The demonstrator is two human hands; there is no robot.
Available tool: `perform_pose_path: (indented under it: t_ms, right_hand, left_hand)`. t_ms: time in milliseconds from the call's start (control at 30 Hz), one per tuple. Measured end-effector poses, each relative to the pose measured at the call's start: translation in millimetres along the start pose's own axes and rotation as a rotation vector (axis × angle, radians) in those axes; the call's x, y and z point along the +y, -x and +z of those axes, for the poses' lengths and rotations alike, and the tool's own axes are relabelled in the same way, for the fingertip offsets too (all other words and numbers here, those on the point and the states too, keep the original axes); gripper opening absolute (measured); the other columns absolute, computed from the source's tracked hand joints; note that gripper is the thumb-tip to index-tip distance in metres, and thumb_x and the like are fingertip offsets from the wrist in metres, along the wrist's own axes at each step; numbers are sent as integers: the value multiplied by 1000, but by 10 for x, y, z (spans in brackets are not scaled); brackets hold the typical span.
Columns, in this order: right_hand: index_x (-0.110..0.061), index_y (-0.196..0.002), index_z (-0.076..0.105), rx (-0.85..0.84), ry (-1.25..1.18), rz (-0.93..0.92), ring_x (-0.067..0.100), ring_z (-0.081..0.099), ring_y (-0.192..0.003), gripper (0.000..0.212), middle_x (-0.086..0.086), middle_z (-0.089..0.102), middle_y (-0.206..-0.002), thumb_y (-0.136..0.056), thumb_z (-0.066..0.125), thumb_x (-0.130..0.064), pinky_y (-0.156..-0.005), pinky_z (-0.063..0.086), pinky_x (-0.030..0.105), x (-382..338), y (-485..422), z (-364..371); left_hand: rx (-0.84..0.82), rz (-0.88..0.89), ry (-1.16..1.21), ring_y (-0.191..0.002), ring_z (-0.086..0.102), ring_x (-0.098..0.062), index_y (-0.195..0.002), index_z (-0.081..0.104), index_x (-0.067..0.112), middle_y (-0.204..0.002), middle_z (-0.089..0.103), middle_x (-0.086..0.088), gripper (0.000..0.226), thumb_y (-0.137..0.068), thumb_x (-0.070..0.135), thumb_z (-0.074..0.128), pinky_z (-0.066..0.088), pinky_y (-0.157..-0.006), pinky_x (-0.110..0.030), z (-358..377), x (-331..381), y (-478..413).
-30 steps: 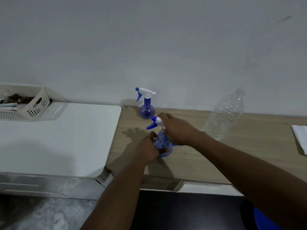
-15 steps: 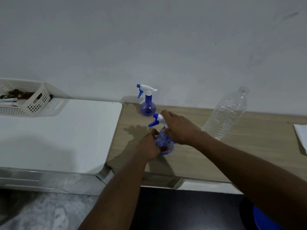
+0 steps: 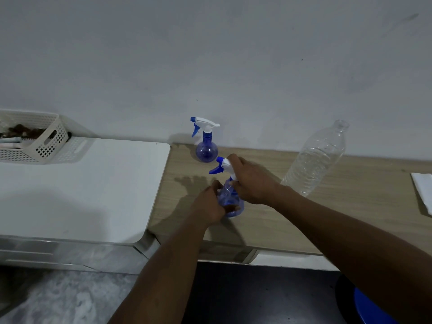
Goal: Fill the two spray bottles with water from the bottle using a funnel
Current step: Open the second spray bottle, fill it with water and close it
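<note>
On the light wooden tabletop [image 3: 350, 206], near its front edge, a small translucent blue spray bottle with a round body [image 3: 230, 199] is held between both hands. Its body is gripped from the left side by the left hand [image 3: 208, 204], the fingers curled round the plastic. The neck and the back of its white-and-blue trigger head [image 3: 222, 166] are grasped by the right hand [image 3: 252, 181], the fingers wrapped over the top and the blue trigger left pointing to the left. Whether the head is screwed fully home cannot be told.

A second spray bottle of the same kind, blue with a white trigger head [image 3: 207, 141], stands upright farther back, close to the pale wall and just behind the held one, touched by neither hand. To the right, well apart from both hands, a tall clear ribbed plastic water bottle [image 3: 315, 160] is seen with its mouth open and water visible inside.

At the far right edge a folded white paper [image 3: 423, 190] lies on the wood. To the left a white surface [image 3: 81, 183] adjoins the tabletop; a white perforated plastic basket [image 3: 46, 141] rests at its back corner, dark contents inside that cannot be made out.
</note>
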State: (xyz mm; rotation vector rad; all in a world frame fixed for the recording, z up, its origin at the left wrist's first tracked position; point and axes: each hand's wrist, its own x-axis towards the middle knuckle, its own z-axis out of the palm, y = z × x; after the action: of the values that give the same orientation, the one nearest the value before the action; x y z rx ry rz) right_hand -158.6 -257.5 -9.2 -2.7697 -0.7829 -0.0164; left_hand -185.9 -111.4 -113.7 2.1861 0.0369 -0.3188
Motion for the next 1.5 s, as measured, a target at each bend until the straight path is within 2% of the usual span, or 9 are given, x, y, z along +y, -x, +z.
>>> perform_pose_path:
  t_ms: [200,367,533,667,833,1033,1167,1267,1500]
  right_hand:
    - [-14,-128,41,51,-15,-1,24,53,-85,50,9,58,-112,-87,67,-23,-70,37,31,5,48,45]
    - [-14,-126,39,61,-9,46,25,60,-80,47,11,65,-107,-92,67,-29,-66,46,33,49,47,81]
    - [-14,-128,39,44,-48,15,23,53,-85,50,11,59,-113,-88,67,-20,-69,43,34,43,77,73]
    - [-15,-127,38,82,-23,40,24,59,-83,50,8,63,-106,-90,67,-33,-71,51,37,26,88,107]
    - [-13,-127,39,72,-57,34,22,51,-84,48,10,59,-111,-88,67,-18,-70,40,32,32,94,80]
    - [-13,-123,39,94,-143,75,23,57,-84,45,11,60,-109,-91,68,-20,-70,50,36,10,117,150]
    - [-15,-105,51,175,-413,230,13,58,-75,49,-2,61,-89,-75,85,-32,-65,48,30,126,148,137]
    - [-14,-95,58,257,-788,303,7,57,-69,47,-2,64,-80,-69,89,-38,-64,48,24,105,291,267]
    - [-12,-105,71,296,-981,237,16,68,-83,12,4,72,-90,-95,66,-17,-71,55,24,0,359,212]
  left_hand:
    - [22,26,12,-89,60,-6,-110,51,26,-93,57,19,45,-80,26,85,42,-72,-10,45,-69,-36]
    - [34,26,-46,-101,64,-14,-124,51,26,-105,61,12,58,-77,35,85,51,-86,-28,78,-46,-41]
    - [38,38,-24,-93,64,-9,-109,49,31,-96,62,15,50,-76,35,87,51,-83,-28,79,-91,-56]
    - [98,18,-79,-106,64,-18,-133,49,24,-120,64,4,79,-68,48,87,54,-95,-40,79,-50,-31]
    - [22,61,12,-98,64,-12,-120,50,26,-105,62,12,62,-73,40,88,45,-77,-18,73,-65,-32]
    - [-1,93,20,-99,61,-11,-127,51,22,-106,59,11,66,-75,40,87,44,-85,-24,53,-33,-3]
    - [-62,85,63,-97,60,-10,-124,54,22,-108,60,9,69,-69,39,91,47,-80,-23,-67,31,76]
    - [-190,60,152,-96,68,-18,-115,59,25,-108,65,2,61,-66,37,93,59,-82,-35,-101,95,170]
    - [-506,-18,167,-79,73,-11,-128,56,18,-107,70,-4,67,-73,35,90,60,-67,-24,-6,230,328]
